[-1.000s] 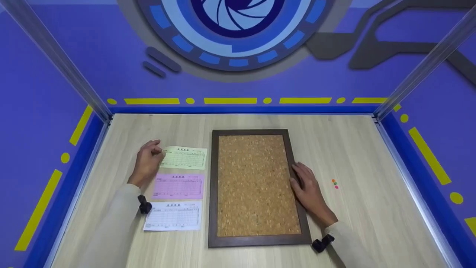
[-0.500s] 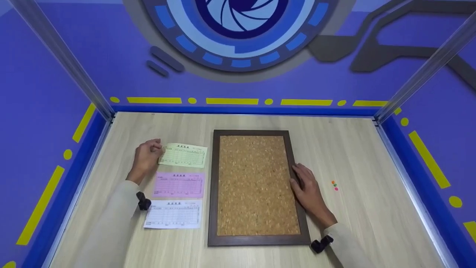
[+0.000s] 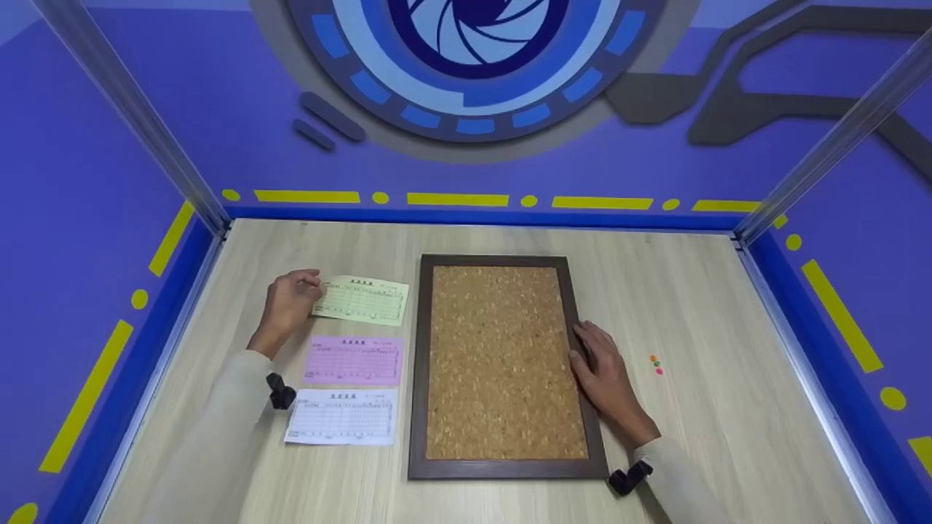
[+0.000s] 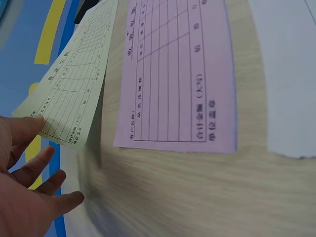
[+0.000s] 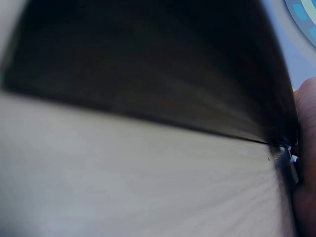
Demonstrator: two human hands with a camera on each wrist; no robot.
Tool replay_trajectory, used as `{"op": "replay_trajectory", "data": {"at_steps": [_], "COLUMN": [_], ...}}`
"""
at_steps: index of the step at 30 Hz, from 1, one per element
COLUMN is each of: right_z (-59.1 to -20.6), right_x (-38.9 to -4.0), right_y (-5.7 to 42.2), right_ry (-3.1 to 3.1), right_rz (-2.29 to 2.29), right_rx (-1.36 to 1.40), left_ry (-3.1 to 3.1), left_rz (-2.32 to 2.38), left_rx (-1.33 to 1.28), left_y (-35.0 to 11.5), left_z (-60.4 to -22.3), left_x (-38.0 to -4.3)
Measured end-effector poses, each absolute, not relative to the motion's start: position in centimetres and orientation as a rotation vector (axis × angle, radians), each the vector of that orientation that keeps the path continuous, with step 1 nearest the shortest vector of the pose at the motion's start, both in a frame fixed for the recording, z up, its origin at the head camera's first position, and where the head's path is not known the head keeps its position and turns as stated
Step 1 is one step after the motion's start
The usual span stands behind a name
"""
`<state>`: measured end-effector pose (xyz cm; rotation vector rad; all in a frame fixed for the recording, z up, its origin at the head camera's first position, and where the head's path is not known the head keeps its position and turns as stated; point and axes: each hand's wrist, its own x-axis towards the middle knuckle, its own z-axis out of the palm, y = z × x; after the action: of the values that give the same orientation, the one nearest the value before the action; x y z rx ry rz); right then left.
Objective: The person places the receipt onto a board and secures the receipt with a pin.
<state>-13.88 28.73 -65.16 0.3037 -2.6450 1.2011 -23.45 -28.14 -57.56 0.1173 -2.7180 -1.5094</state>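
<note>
My left hand [image 3: 290, 306] pinches the left edge of a pale green printed form slip [image 3: 364, 300]. In the left wrist view, thumb and forefinger hold that slip's [image 4: 74, 94] corner, and the held end is lifted off the table. Below it lie a pink slip [image 3: 353, 361] and a white slip [image 3: 342, 418], both flat. My right hand [image 3: 606, 371] rests against the right side of a brown-framed cork board [image 3: 506, 364], thumb and fingertips touching the frame. The right wrist view is mostly a blurred dark surface, with part of the hand [image 5: 306, 163] at its right edge.
Several small orange, green and pink pieces [image 3: 656, 364] lie on the wooden table [image 3: 692, 291], right of the board. Blue-purple panels [image 3: 466, 171] enclose the table at the back and sides. Metal posts [image 3: 156, 131] stand at the corners.
The left hand keeps its pinch, and the green slip has shifted slightly away from the pink one. The head view has drifted a little. The right hand stays on the frame.
</note>
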Motion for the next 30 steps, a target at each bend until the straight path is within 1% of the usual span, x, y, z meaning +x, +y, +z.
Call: {"op": "replay_trajectory", "data": {"at_steps": [19,30], "right_z": [-65.4,-65.0], "right_x": [-13.9,-13.8], "right_y": [28.8,28.7], "right_ry": [-2.629,-2.653], "right_rz": [1.153,1.212], "right_rx": [0.322,0.303], "left_ry": [-2.74,-2.728], "left_rz": [-1.412,-1.409], "left_rx": [0.04,0.006], "left_y": [-28.6,-28.5], "left_z": [-55.5,-54.7], "left_x": [-23.1,-22.7]}}
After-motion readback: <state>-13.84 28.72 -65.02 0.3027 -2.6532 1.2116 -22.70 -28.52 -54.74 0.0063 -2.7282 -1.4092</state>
